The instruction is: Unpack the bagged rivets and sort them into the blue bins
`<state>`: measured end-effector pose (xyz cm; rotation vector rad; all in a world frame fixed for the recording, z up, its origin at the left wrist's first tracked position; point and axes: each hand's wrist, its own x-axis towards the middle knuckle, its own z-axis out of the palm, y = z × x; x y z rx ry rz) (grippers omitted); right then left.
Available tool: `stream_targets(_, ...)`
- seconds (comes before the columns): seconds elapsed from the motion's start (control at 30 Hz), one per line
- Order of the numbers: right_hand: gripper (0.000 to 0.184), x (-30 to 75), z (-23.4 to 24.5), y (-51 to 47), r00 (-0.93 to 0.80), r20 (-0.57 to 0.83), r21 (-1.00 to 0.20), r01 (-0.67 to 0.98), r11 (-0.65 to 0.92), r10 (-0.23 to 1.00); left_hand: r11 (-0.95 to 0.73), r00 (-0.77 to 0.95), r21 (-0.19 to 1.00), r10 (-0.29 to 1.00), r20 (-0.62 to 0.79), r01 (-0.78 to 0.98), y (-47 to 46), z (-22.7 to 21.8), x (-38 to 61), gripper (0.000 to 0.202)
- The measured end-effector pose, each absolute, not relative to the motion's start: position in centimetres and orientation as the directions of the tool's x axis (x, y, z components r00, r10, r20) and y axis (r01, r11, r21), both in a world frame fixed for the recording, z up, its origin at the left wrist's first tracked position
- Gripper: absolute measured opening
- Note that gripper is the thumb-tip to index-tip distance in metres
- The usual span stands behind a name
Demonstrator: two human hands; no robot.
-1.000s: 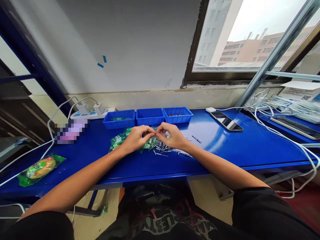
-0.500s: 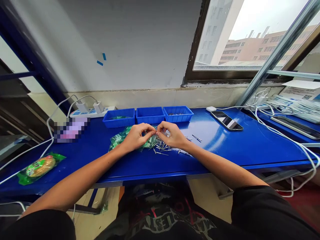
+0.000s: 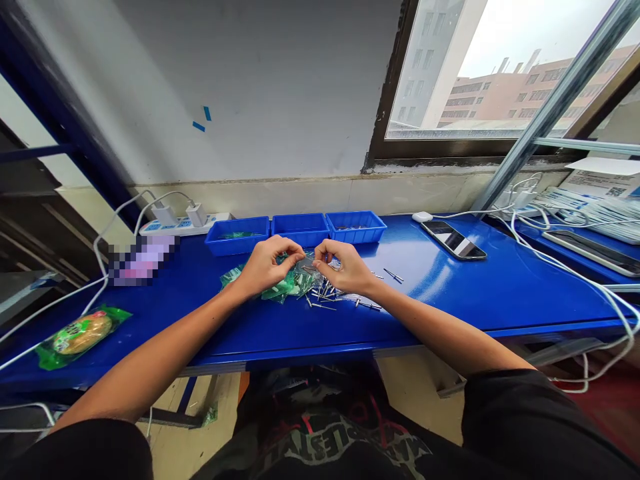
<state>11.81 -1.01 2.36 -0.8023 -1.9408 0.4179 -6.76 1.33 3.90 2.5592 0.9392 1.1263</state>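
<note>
My left hand (image 3: 270, 267) is closed in a pinch above a heap of green and clear plastic packets (image 3: 283, 287). Facing it, my right hand (image 3: 341, 267) pinches too, with a narrow gap between the fingertips. What looks like a small clear plastic bag (image 3: 307, 262) spans that gap, partly hidden by the fingers. Below my right hand, silvery pop rivets (image 3: 325, 291) lie loose on the blue table (image 3: 300, 333). A few more rivets (image 3: 393, 275) are scattered to the right of that hand.
Three blue bins stand along the wall: a left bin (image 3: 238, 248) with green packets, a middle bin (image 3: 300, 235), and a right bin (image 3: 356, 235) holding small parts. A phone (image 3: 454, 241) lies to the right. A wrapped bun (image 3: 83, 333), power strip (image 3: 215, 222) and white cables (image 3: 565, 267) are around.
My hands have parted slightly from fingertips nearly touching, the left one moving a little left and up. The clear plastic between them now shows more.
</note>
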Motion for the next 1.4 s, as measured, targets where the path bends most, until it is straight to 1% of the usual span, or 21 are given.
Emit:
stream_targets(0.1, 0.009, 12.2, 2.6, -1.1, -0.336, 0.647, -0.586, 0.356, 0.728, 0.685, -0.737, 0.465, 0.463, 0.672, 0.577, 0.492, 2.1, 3.9, -7.2, 0.012)
stream_targets(0.2, 0.009, 12.8, 2.9, -1.2, -0.362, 0.627, -0.591, 0.357, 0.724, 0.690, -0.631, 0.317, 0.600, 0.772, 0.551, 0.492, 3.4, 3.9, -8.4, 0.016)
stream_targets(0.27, 0.008, 13.0, 3.0, -1.0, -0.350, 0.606, -0.611, 0.371, 0.699, 0.715, -0.564, 0.234, 0.687, 0.822, 0.519, 0.459, 4.0, 4.0, -9.0, 0.018)
stream_targets(0.33, 0.007, 13.0, 2.8, -0.8, -0.307, 0.593, -0.639, 0.382, 0.667, 0.744, -0.529, 0.225, 0.739, 0.848, 0.480, 0.417, 4.0, 4.0, -9.1, 0.018)
stream_targets(0.4, 0.004, 12.8, 2.3, -0.4, -0.256, 0.592, -0.664, 0.382, 0.643, 0.764, -0.519, 0.269, 0.761, 0.854, 0.445, 0.390, 3.4, 4.0, -8.5, 0.017)
stream_targets(0.43, 0.003, 12.7, 2.1, -0.3, -0.234, 0.591, -0.676, 0.379, 0.632, 0.772, -0.520, 0.300, 0.763, 0.851, 0.430, 0.383, 3.0, 4.0, -8.1, 0.017)
stream_targets(0.5, 0.009, 12.5, 1.7, -0.1, -0.202, 0.581, -0.699, 0.372, 0.610, 0.789, -0.532, 0.363, 0.761, 0.838, 0.408, 0.371, 2.0, 4.0, -7.2, 0.017)
stream_targets(0.57, 0.011, 12.4, 1.5, -0.1, -0.196, 0.556, -0.730, 0.349, 0.587, 0.808, -0.542, 0.404, 0.758, 0.824, 0.397, 0.363, 1.4, 3.9, -6.6, 0.017)
stream_targets(0.63, 0.010, 12.4, 1.6, -0.3, -0.205, 0.526, -0.766, 0.308, 0.564, 0.825, -0.543, 0.411, 0.755, 0.823, 0.391, 0.369, 1.1, 3.9, -6.4, 0.018)
stream_targets(0.73, 0.014, 12.4, 2.1, -0.7, -0.223, 0.500, -0.796, 0.264, 0.545, 0.837, -0.529, 0.393, 0.752, 0.836, 0.383, 0.394, 1.1, 3.8, -6.4, 0.018)
stream_targets(0.8, 0.015, 12.3, 2.2, -0.9, -0.242, 0.505, -0.782, 0.279, 0.558, 0.828, -0.522, 0.393, 0.752, 0.840, 0.374, 0.402, 1.1, 3.8, -6.5, 0.017)
stream_targets(0.93, 0.011, 12.2, 2.1, -0.7, -0.241, 0.524, -0.735, 0.356, 0.577, 0.817, -0.551, 0.437, 0.736, 0.817, 0.377, 0.394, 0.8, 3.8, -6.4, 0.017)
stream_targets(1.03, 0.010, 12.2, 2.0, -0.6, -0.225, 0.531, -0.730, 0.367, 0.576, 0.817, -0.571, 0.476, 0.731, 0.794, 0.378, 0.373, 0.6, 4.0, -6.4, 0.017)
stream_targets(1.13, 0.010, 12.1, 2.1, -0.7, -0.214, 0.518, -0.762, 0.325, 0.560, 0.828, -0.584, 0.498, 0.731, 0.779, 0.382, 0.353, 0.5, 4.1, -6.4, 0.016)
stream_targets(1.3, 0.012, 12.1, 2.1, -0.6, -0.220, 0.404, -0.874, 0.192, 0.445, 0.888, -0.620, 0.519, 0.696, 0.754, 0.402, 0.361, 0.5, 4.0, -6.5, 0.015)
stream_targets(1.4, 0.012, 12.1, 2.1, -0.4, -0.229, 0.388, -0.888, 0.168, 0.429, 0.893, -0.660, 0.547, 0.660, 0.722, 0.424, 0.359, 0.5, 3.9, -6.5, 0.016)
